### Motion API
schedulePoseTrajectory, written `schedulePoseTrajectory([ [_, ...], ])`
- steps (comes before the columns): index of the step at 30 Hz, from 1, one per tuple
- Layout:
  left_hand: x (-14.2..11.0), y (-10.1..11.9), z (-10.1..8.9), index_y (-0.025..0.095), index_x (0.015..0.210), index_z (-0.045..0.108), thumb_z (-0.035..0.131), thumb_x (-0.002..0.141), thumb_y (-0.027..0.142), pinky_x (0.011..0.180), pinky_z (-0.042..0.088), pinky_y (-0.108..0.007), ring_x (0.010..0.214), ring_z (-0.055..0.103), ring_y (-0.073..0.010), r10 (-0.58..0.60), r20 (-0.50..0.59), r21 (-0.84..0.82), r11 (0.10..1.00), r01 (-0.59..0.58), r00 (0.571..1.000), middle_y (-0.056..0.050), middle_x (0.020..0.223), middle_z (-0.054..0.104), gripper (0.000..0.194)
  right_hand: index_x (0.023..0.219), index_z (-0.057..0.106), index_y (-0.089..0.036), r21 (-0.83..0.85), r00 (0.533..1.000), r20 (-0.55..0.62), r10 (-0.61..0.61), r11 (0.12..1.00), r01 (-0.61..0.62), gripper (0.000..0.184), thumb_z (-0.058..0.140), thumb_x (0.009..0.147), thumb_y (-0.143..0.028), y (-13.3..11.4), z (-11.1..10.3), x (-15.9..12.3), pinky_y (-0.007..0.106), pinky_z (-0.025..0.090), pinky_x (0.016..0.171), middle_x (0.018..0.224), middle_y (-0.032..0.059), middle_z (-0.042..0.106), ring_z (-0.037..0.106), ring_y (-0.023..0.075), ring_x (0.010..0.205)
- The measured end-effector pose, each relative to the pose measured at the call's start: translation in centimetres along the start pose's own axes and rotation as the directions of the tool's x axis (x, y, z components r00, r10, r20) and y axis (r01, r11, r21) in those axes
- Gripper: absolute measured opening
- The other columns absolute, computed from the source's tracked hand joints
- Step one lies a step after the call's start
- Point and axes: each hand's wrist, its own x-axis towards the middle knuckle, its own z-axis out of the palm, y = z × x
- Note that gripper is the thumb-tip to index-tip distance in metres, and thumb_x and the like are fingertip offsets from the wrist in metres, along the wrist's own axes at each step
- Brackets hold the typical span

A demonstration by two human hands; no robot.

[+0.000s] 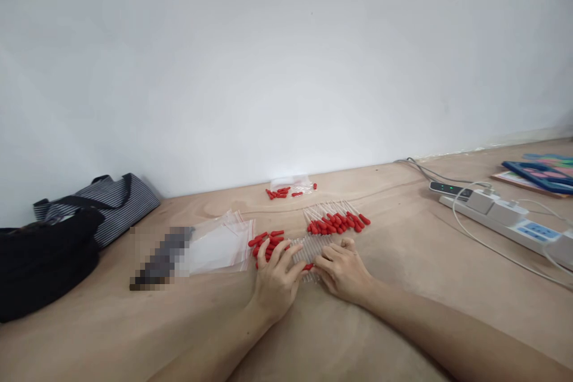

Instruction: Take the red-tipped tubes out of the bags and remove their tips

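Between my two hands a red rubber bulb [308, 267] shows, its narrow end toward the right. My left hand [276, 277] pinches it with thumb and forefinger, the other fingers resting over a pile of red rubber bulbs [262, 240]. Close against it on the right, my right hand [344, 268] is closed, fingertips at the bulb's end; what it grips is hidden. Under and behind the fingers lies a row of clear thin tubes [313, 246]. Just beyond them are several droppers [338, 222], red bulbs on clear tubes, fanned out with tubes pointing to the wall.
Clear zip bags [219, 248] lie left of the pile. Near the wall is a small bag [290, 184] with more red bulbs [278, 193]. A striped bag [120, 203] and black cloth [49, 262] sit left. A power strip [505, 224] with cables and blue frames [537, 176] are right.
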Motion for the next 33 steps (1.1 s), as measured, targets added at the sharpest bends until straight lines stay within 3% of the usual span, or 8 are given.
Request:
schedulePoseTrajectory([
  [19, 0.2, -0.2, -0.6, 0.027, 0.073, 0.065, 0.054, 0.077, 0.023, 0.096, 0.02, -0.049, 0.098, 0.053, -0.0219, -0.066, -0.028, 0.026, 0.997, 0.066, 0.997, -0.002, 0.094, 0.066, 0.013, 0.054, 0.055, -0.018, -0.001, 0.984, -0.019, 0.176, 0.984, -0.176, 0.043, 0.041, 0.086, -0.043, 0.4, -1.2, 0.0, 0.029, 0.018, 0.063, 0.052, -0.0011, 0.053, 0.044, 0.009, 0.053],
  [21, 0.3, -1.1, -1.1, 0.028, 0.077, 0.066, 0.052, 0.079, 0.026, 0.093, 0.024, -0.048, 0.098, 0.053, -0.0224, -0.12, -0.008, 0.021, 0.993, 0.12, 0.993, -0.003, 0.096, 0.065, 0.014, 0.066, 0.061, -0.019, 0.01, 0.983, 0.016, 0.181, 0.983, -0.181, 0.034, 0.042, 0.086, -0.039, 1.5, -1.3, -0.2, 0.028, 0.022, 0.064, 0.06, 0.0001, 0.056, 0.047, 0.0104, 0.057],
  [23, 0.7, -2.2, -1.7, 0.028, 0.082, 0.066, 0.05, 0.081, 0.028, 0.09, 0.028, -0.045, 0.092, 0.055, -0.0214, -0.198, 0.036, 0.008, 0.98, 0.198, 0.98, -0.004, 0.093, 0.065, 0.017, 0.09, 0.062, -0.021, 0.021, 0.981, 0.049, 0.189, 0.981, -0.19, 0.022, 0.041, 0.087, -0.027, 2.7, -1.4, -0.5, 0.027, 0.026, 0.064, 0.072, 0.0026, 0.057, 0.05, 0.0123, 0.065],
  [25, 1.2, -3.5, -2.2, 0.028, 0.085, 0.066, 0.046, 0.082, 0.028, 0.088, 0.028, -0.044, 0.083, 0.057, -0.0193, -0.289, 0.103, 0.017, 0.957, 0.289, 0.952, -0.004, 0.085, 0.065, 0.02, 0.104, 0.057, -0.02, 0.021, 0.969, 0.075, 0.237, 0.971, -0.239, 0.026, 0.041, 0.084, -0.015, 3.8, -1.4, -0.8, 0.026, 0.031, 0.063, 0.082, 0.0051, 0.056, 0.051, 0.0137, 0.07],
  [28, 2.2, -5.4, -2.5, 0.026, 0.092, 0.063, 0.046, 0.081, 0.032, 0.093, 0.023, -0.046, 0.084, 0.057, -0.0197, -0.445, 0.217, 0.069, 0.895, 0.441, 0.869, -0.003, 0.083, 0.066, 0.021, 0.096, 0.06, -0.018, -0.011, 0.928, 0.126, 0.352, 0.935, -0.353, 0.026, 0.044, 0.078, -0.01, 4.6, -1.6, -1.0, 0.026, 0.033, 0.063, 0.083, 0.0065, 0.058, 0.053, 0.0157, 0.073],
  [33, 3.6, -8.2, -1.2, 0.024, 0.089, 0.059, 0.048, 0.076, 0.039, 0.095, 0.021, -0.043, 0.088, 0.058, -0.0196, -0.66, 0.414, 0.15, 0.729, 0.667, 0.628, 0.0, 0.085, 0.067, 0.023, 0.082, 0.06, -0.019, -0.058, 0.814, 0.242, 0.529, 0.845, -0.532, 0.016, 0.046, 0.077, -0.015, 4.3, -1.9, -0.8, 0.028, 0.03, 0.064, 0.069, 0.0023, 0.064, 0.058, 0.0164, 0.067],
])
